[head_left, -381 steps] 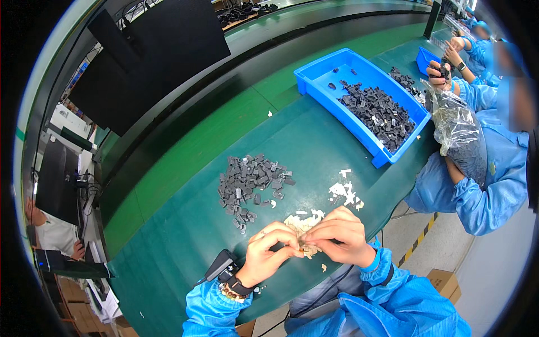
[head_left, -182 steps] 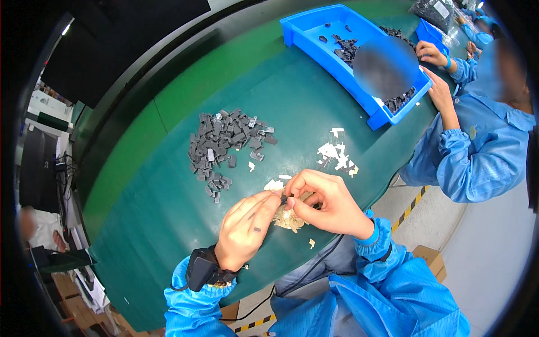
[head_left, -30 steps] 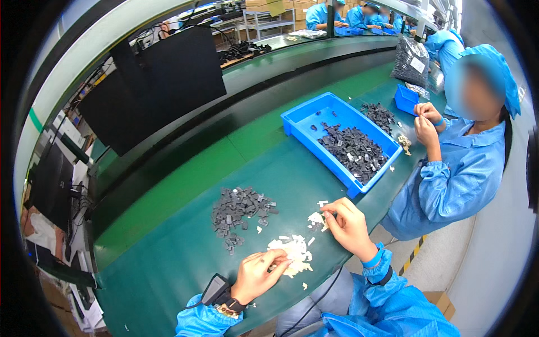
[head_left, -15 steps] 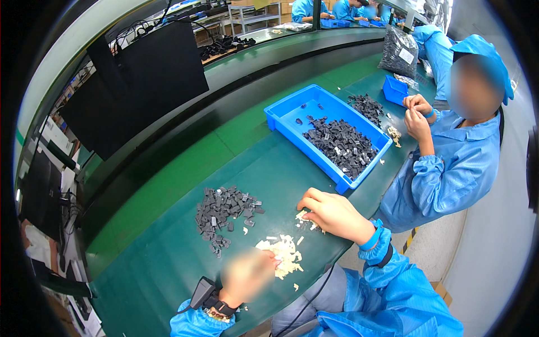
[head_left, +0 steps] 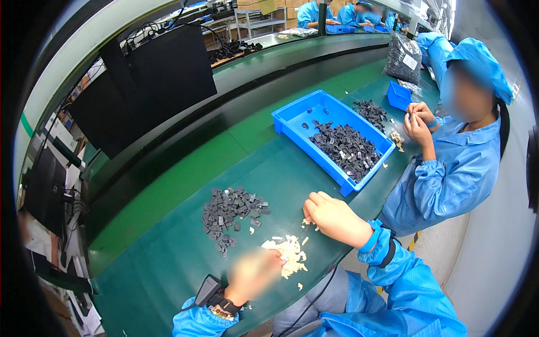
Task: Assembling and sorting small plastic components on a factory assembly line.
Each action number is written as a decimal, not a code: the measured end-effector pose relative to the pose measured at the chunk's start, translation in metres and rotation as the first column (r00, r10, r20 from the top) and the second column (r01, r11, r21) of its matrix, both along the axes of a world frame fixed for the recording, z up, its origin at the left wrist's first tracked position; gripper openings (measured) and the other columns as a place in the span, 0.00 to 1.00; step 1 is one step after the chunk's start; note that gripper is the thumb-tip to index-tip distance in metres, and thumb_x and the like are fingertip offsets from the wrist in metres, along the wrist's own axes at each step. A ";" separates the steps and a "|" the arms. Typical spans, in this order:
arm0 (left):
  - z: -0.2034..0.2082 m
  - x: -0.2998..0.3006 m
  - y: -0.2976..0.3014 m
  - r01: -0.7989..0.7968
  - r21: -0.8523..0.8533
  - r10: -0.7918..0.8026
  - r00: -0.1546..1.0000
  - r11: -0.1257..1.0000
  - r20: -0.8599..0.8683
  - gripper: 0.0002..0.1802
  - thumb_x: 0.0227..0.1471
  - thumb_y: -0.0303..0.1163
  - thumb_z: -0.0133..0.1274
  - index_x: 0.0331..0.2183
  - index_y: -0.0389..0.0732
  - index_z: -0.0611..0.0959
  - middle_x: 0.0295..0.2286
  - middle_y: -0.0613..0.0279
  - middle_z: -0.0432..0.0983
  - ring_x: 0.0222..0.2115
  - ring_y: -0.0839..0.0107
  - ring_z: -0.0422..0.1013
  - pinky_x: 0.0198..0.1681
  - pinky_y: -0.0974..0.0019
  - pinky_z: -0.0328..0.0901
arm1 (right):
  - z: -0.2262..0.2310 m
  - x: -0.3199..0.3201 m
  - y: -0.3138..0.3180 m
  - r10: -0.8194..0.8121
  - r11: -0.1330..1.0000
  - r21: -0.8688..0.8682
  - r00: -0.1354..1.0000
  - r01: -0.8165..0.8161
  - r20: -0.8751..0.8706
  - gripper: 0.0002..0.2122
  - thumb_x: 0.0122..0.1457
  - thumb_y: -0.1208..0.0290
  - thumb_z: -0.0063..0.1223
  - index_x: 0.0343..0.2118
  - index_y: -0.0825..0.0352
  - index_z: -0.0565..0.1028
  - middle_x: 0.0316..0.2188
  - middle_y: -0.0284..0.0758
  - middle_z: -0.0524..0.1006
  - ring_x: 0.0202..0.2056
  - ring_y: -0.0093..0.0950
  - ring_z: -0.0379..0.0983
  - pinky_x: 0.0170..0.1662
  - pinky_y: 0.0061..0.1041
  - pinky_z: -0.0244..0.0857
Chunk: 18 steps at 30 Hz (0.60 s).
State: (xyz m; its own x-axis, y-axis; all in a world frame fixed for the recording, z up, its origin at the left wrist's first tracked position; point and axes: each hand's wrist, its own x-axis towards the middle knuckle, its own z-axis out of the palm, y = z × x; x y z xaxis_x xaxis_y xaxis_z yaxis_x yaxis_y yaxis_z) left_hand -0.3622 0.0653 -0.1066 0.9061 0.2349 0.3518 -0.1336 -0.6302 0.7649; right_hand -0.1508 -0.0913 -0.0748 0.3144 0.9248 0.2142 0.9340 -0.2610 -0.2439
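My left hand (head_left: 254,273) is blurred, its fingertips at the edge of a heap of small cream-coloured pieces (head_left: 292,259). Whether it holds one cannot be seen. To the right, my right hand (head_left: 335,219) has its fingers bent down and drawn together over a smaller scatter of pieces (head_left: 306,226), partly hidden under it. Anything between those fingertips is too small to name. Beyond my left hand lies a pile of small dark grey plastic parts (head_left: 231,214) on the green tabletop (head_left: 168,253).
A blue tray (head_left: 292,119) holding many dark parts stands beyond my right hand. At right, a co-worker's hands (head_left: 418,122) work close together near another dark pile (head_left: 370,114), a small blue bin (head_left: 398,96) and a plastic bag (head_left: 402,59). A black panel (head_left: 146,90) stands far left.
The whole view has shifted slightly right and down. The fingers of my right hand have drawn closer together above the small scatter. My left hand stays by the cream heap.
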 end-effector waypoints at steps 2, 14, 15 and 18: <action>0.001 0.000 0.000 0.003 0.008 -0.003 1.000 1.000 -0.015 0.11 0.49 0.27 0.65 0.35 0.40 0.81 0.24 0.61 0.82 0.24 0.68 0.80 0.30 0.67 0.73 | -0.002 0.003 -0.001 0.018 1.000 0.016 0.999 -0.018 -0.037 0.07 0.51 0.80 0.56 0.32 0.66 0.70 0.32 0.36 0.69 0.38 0.36 0.70 0.40 0.32 0.68; 0.002 -0.002 0.000 0.000 -0.011 0.000 1.000 1.000 -0.008 0.11 0.49 0.28 0.65 0.36 0.41 0.81 0.26 0.61 0.83 0.25 0.68 0.81 0.31 0.67 0.73 | -0.005 -0.006 -0.014 0.033 0.954 0.260 0.810 0.149 -0.585 0.04 0.61 0.80 0.51 0.37 0.70 0.69 0.32 0.38 0.72 0.35 0.33 0.73 0.40 0.29 0.68; 0.002 -0.002 -0.001 -0.001 -0.013 0.000 1.000 1.000 -0.009 0.11 0.49 0.28 0.65 0.36 0.41 0.81 0.26 0.61 0.83 0.25 0.68 0.81 0.31 0.67 0.73 | -0.005 -0.009 -0.015 -0.005 0.944 0.235 0.720 0.233 -0.694 0.04 0.63 0.80 0.50 0.39 0.71 0.70 0.32 0.38 0.74 0.34 0.31 0.74 0.40 0.28 0.69; 0.001 -0.001 -0.003 0.010 -0.024 -0.010 1.000 1.000 -0.005 0.12 0.49 0.28 0.65 0.37 0.41 0.81 0.26 0.60 0.83 0.26 0.68 0.81 0.31 0.67 0.73 | -0.016 -0.010 -0.018 0.018 0.912 0.290 0.675 0.292 -0.737 0.08 0.63 0.81 0.51 0.44 0.71 0.71 0.33 0.38 0.77 0.33 0.25 0.76 0.38 0.25 0.71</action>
State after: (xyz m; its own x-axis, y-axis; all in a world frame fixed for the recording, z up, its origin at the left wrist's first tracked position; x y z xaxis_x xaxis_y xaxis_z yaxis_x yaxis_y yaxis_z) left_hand -0.3634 0.0624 -0.1053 0.9101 0.2346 0.3415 -0.1357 -0.6101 0.7806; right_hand -0.1610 -0.1093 -0.0908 0.6273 0.7607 0.1669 0.3895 -0.1209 -0.9131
